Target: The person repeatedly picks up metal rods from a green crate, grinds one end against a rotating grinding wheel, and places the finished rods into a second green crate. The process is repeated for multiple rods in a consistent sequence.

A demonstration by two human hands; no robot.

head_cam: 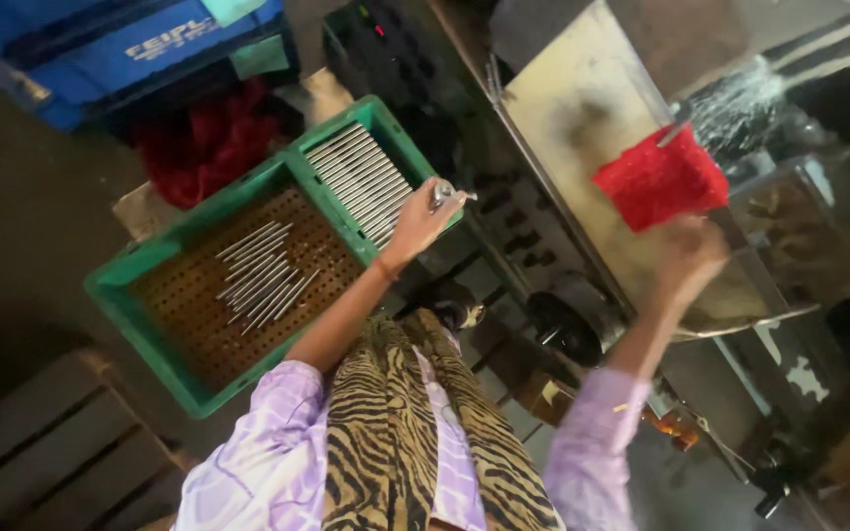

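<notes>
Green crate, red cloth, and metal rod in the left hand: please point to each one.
green crate (140,324): head view, on its near-left rim.
red cloth (659,179): head view, on its middle.
metal rod (442,193): head view, on the end above the left hand (417,224).

Below your left hand (420,221), the green crate (150,329) sits on the dark floor (22,226). Loose metal rods (260,277) lie on its perforated bottom, with a neat row of rods (361,182) nearest that hand.
</notes>
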